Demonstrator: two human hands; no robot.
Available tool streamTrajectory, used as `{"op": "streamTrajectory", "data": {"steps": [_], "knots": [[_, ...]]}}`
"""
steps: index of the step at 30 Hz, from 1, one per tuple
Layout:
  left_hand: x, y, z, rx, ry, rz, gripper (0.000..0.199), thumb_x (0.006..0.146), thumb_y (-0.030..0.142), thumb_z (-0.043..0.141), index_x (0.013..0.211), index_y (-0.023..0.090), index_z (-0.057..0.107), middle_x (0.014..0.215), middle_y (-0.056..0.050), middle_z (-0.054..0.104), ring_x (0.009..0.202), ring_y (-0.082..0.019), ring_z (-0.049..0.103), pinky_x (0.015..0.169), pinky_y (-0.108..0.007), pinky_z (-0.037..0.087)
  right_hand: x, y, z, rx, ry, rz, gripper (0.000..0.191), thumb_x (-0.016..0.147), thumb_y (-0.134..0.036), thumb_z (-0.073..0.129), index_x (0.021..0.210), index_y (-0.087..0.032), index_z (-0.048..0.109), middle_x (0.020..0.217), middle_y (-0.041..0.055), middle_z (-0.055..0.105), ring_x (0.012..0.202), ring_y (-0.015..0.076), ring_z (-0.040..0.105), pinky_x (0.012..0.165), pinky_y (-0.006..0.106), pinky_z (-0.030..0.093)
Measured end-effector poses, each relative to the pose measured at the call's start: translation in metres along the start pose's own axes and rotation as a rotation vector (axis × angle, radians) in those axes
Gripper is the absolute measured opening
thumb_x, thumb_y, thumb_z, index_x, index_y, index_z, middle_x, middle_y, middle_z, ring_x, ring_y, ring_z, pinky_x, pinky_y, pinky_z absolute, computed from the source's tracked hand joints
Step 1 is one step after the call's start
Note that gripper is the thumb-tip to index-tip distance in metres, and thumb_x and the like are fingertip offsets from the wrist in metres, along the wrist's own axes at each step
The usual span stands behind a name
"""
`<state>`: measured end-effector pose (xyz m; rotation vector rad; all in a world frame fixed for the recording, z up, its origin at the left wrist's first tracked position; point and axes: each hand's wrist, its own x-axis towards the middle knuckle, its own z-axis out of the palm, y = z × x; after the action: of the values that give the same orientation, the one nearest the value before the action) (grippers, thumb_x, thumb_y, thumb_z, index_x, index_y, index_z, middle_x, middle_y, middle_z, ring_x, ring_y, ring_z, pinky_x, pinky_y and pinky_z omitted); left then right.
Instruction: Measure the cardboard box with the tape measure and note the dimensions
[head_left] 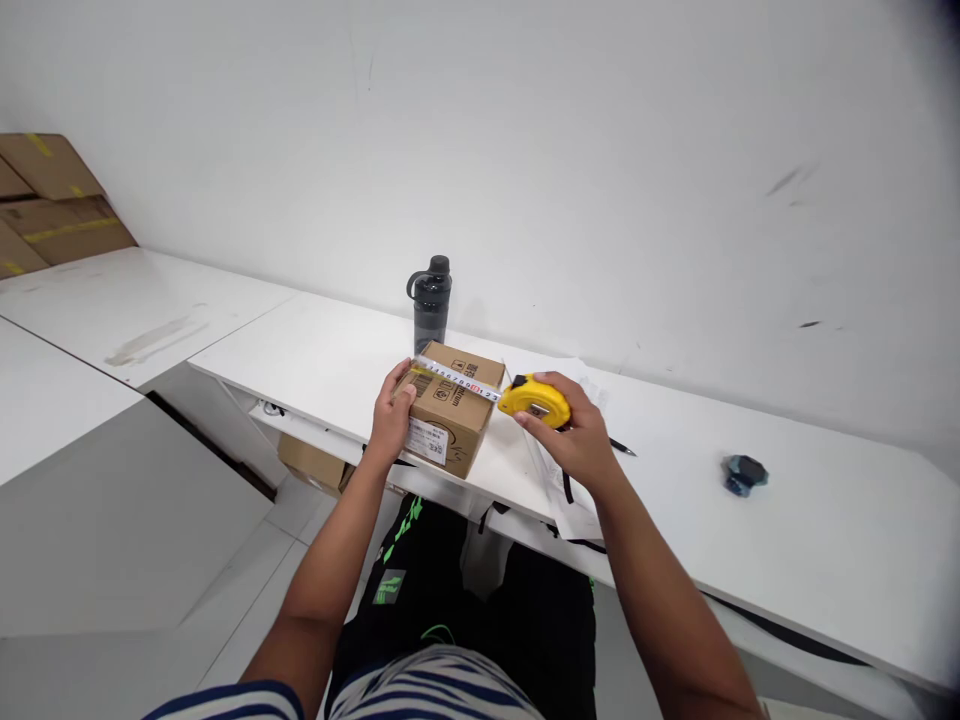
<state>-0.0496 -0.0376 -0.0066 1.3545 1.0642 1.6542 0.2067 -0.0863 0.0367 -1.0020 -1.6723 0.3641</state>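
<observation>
A small brown cardboard box (457, 400) with a white label on its front side sits at the front edge of the white table. Across its top lies the extended blade (459, 380) of a yellow tape measure (538, 401). My left hand (393, 410) is closed around the box's left end, with the thumb on top near the blade's end. My right hand (576, 430) grips the tape measure's case just off the box's right side. The fingers behind the case are partly hidden.
A dark bottle (431, 308) stands right behind the box. Papers (577, 510) and a pen (622, 447) lie under and beside my right hand. Farther right is a small dark object (745, 474). Large cartons (64, 225) are stacked at the far left.
</observation>
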Motion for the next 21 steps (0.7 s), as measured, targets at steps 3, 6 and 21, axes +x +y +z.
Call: {"op": "streamTrajectory", "data": {"steps": [3, 6, 21], "knots": [[0.003, 0.001, 0.001, -0.006, 0.005, -0.010, 0.056, 0.085, 0.043, 0.055, 0.136, 0.020, 0.052, 0.136, -0.011, 0.058, 0.124, -0.026, 0.056, 0.106, -0.040, 0.043, -0.018, -0.001, 0.000, 0.033, 0.211, 0.012, 0.049, 0.076, -0.037, 0.076, 0.121, -0.026, 0.058, 0.119, 0.0064, 0.061, 0.095, 0.0191, 0.064, 0.078, 0.035, 0.057], [0.007, 0.009, -0.004, 0.040, 0.020, -0.016, 0.058, 0.084, 0.043, 0.055, 0.137, 0.021, 0.047, 0.129, -0.013, 0.059, 0.116, -0.026, 0.059, 0.100, -0.041, 0.047, -0.050, -0.003, -0.002, 0.076, 0.388, 0.093, 0.051, 0.070, -0.033, 0.081, 0.116, -0.026, 0.060, 0.118, 0.0059, 0.061, 0.096, 0.0198, 0.064, 0.080, 0.036, 0.056], [-0.170, 0.013, 0.114, -0.003, -0.556, -0.440, 0.065, 0.078, 0.048, 0.070, 0.135, 0.028, 0.046, 0.135, -0.010, 0.054, 0.125, -0.025, 0.054, 0.103, -0.038, 0.045, -0.142, -0.006, 0.030, 1.668, 0.427, 0.888, 0.032, 0.076, -0.044, 0.077, 0.091, -0.018, 0.064, 0.071, -0.0012, 0.063, 0.045, 0.0052, 0.039, 0.037, 0.016, 0.032]]}}
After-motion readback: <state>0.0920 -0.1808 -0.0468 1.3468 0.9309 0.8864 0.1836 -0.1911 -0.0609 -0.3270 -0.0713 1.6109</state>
